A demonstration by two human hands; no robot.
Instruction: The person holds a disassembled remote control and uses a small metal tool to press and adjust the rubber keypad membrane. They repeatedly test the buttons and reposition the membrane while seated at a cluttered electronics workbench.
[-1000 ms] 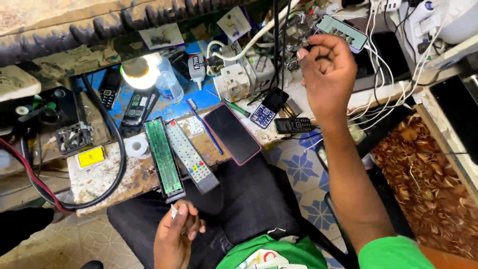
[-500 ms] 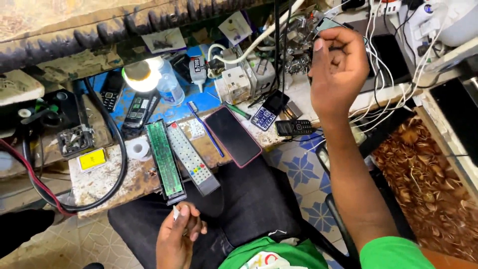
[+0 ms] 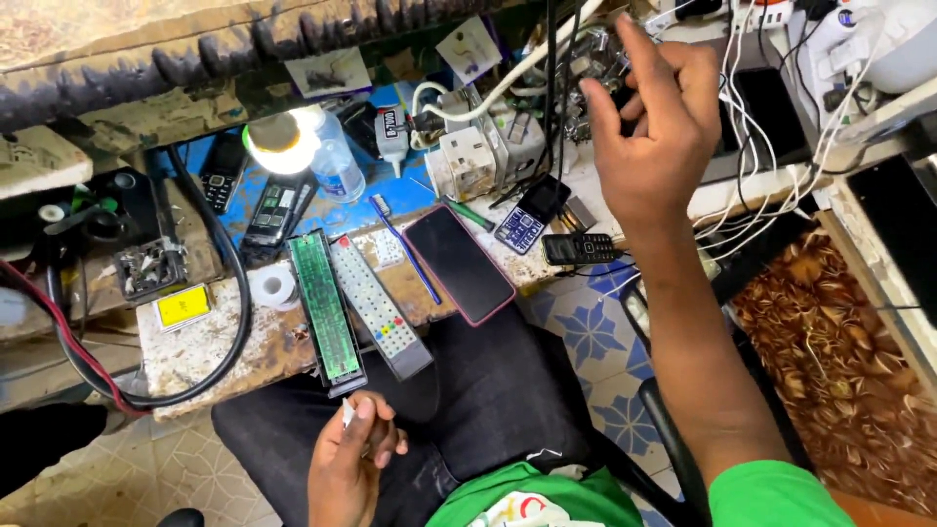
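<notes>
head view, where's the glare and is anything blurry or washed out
Head view: the round white lamp is blown out to pure white and casts glare on the clear plastic bottle beside it; the raised right hand shows slight motion blur at the fingers; the left hand over the lap is sharper; the dark glossy smartphone shows no strong reflection.

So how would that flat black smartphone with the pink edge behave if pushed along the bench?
The black smartphone with the pink edge looks stiff and flat, so it would probably slide, not roll. Its near end overhangs the bench edge, so a push toward the lap might drop it.
</notes>
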